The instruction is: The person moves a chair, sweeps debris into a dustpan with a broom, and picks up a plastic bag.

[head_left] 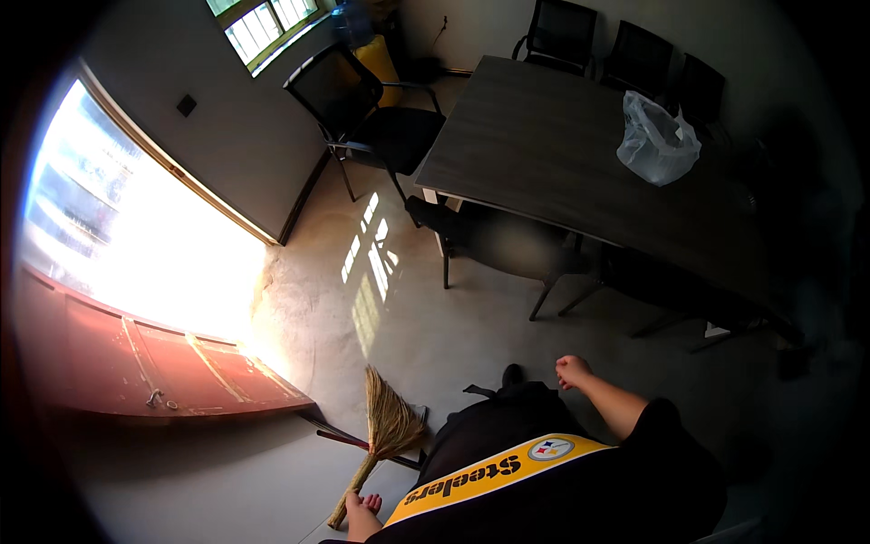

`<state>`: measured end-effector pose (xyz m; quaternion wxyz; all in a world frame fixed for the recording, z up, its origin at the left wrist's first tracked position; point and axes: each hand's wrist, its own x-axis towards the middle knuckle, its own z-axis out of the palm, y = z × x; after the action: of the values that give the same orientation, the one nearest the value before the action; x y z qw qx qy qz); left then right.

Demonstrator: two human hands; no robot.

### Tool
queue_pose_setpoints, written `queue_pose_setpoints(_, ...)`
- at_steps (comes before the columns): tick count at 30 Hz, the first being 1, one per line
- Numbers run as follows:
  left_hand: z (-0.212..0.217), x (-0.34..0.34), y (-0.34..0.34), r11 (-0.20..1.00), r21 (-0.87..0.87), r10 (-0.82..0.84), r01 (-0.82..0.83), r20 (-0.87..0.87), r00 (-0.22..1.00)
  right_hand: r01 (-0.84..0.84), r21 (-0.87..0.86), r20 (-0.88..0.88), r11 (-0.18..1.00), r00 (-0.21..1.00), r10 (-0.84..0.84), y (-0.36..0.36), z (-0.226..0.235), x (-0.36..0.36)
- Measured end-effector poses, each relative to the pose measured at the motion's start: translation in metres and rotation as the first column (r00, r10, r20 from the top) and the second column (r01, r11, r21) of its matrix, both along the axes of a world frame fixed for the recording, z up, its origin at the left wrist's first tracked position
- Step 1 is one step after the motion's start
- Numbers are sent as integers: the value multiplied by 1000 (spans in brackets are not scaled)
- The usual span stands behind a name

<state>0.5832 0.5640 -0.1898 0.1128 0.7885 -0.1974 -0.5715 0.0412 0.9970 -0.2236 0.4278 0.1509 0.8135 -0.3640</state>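
**Straw broom stands by the open door, left hand beside its handle**

The broom is a bundle of dry, tan straw. Its bristles fan out wide at the top, near the foot of the red door, and narrow to a bound, thin handle that slants down toward the lower edge of the view. It rests on the grey concrete floor, close to the person's left side, its bristle end over a dark dustpan-like piece that lies flat beneath it.

The left hand sits right by the handle's lower end, palm up, fingers spread apart; whether they touch the handle cannot be told. The right hand hangs out over the floor, well apart from the broom, fingers curled together into a loose fist and holding nothing visible.

On the dark table lies one container: a translucent white plastic bag, bunched up and knotted at the top. What it holds cannot be made out. Black chairs stand around the table, and strong sunlight pours through the doorway onto the floor.
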Motion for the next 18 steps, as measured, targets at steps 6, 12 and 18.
queue_pose_setpoints(6,-42,-138,-36,968,94,-193,234,-322,927,515,-300,111,803,855,-507,24,-11,-101)
queue_pose_setpoints(12,54,-400,-26,782,-270,-610,562,-520,598,723,-557,444,408,674,-590,-20,130,-192)
queue_pose_setpoints(18,129,-627,-66,832,-152,-407,533,-820,402,794,-566,567,221,569,-595,-74,156,-217)
